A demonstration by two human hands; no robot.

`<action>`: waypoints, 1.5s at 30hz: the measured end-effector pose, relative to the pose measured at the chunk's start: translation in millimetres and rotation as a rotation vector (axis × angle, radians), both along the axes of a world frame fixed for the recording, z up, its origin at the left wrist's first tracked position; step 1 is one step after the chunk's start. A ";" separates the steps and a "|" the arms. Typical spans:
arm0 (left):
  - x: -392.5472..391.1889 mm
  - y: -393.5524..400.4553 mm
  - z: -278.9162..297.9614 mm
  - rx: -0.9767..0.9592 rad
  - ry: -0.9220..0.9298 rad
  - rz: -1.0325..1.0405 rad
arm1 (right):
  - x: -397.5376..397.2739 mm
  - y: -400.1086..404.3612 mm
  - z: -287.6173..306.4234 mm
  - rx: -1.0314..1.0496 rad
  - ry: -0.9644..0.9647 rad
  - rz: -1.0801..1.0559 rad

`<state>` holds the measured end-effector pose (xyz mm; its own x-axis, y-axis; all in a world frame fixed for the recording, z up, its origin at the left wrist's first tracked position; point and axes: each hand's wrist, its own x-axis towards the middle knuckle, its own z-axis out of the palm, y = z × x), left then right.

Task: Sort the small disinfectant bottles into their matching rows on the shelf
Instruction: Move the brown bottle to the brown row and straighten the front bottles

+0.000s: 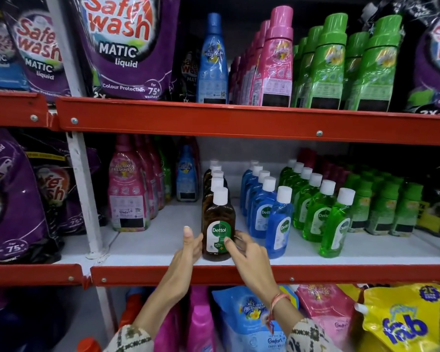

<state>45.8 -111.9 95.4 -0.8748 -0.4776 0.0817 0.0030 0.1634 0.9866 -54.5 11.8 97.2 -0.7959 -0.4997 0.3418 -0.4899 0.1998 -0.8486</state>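
Sorting looks nearly done, judging by how things stand: 3 tidy rows of small Dettol bottles on the middle shelf (163, 240), no strays visible among them. L to R: brown row has approx 5 white caps showing, the back ones overlap so count is unsure; its front brown Dettol bottle (218, 226) stands upright at the shelf's front edge. Left hand (188, 247) cups its left side, fingers fairly open, touching; right hand (241, 246) has fingertips on the label and right side, so both lightly hold it, prob squaring it up. Next, blue row (264, 207): 5 bottles. Then green row (318, 209): 6 bottles. What's left seems only aligning that front brown one; can't tell if more unsorted bottles wait off-view.
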 end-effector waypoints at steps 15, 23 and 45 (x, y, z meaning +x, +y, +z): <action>-27.5 79.3 -0.4 -0.021 0.291 0.250 | -56.8 83.3 8.8 -0.263 -0.108 -0.312; -79.4 130.6 21.5 -0.009 -0.013 -0.003 | -102.9 77.9 5.1 -0.025 -0.392 -0.078; -96.8 108.5 8.6 0.059 0.065 0.151 | -98.2 84.7 -8.0 -0.060 -0.313 -0.039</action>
